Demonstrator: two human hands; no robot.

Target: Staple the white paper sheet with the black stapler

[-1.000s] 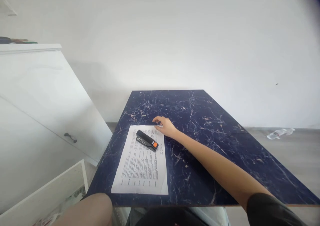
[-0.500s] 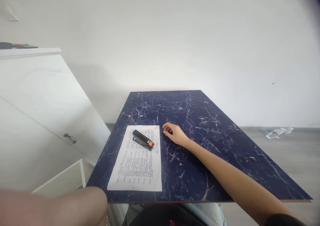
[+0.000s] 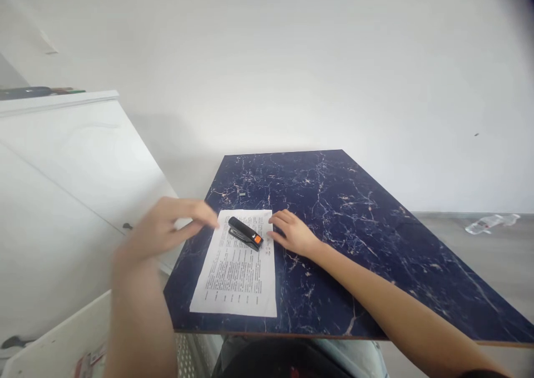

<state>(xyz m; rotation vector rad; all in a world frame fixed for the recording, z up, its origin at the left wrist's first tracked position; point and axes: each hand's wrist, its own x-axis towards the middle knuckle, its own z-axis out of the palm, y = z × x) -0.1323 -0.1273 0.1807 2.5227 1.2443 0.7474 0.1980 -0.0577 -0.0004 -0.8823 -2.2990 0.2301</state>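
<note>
A black stapler [image 3: 245, 234] with an orange patch at one end lies slantwise on a printed sheet of paper [image 3: 233, 278]. My left hand [image 3: 167, 227], smeared by motion, hovers at the sheet's upper left edge. Its thumb and fingers are apart, with nothing between them. On the other side, my right hand [image 3: 294, 233] rests on the table with its fingertips at the sheet's upper right edge. The fingers there are loosely bent and spread, holding nothing. A small grey strip [image 3: 242, 194] lies just beyond the sheet.
The dark blue marbled table [image 3: 334, 244] reaches towards a white wall [image 3: 292, 60]. A white cabinet [image 3: 62, 172] stands at the left, with several things on top. Below it is a pale tray-like surface [image 3: 54, 339]. A clear plastic bottle [image 3: 486, 224] lies on the floor at the right.
My left hand has risen from the lower left to the sheet's upper left side. My right hand's fingers have uncurled and reached the sheet's edge. The view has shifted slightly left.
</note>
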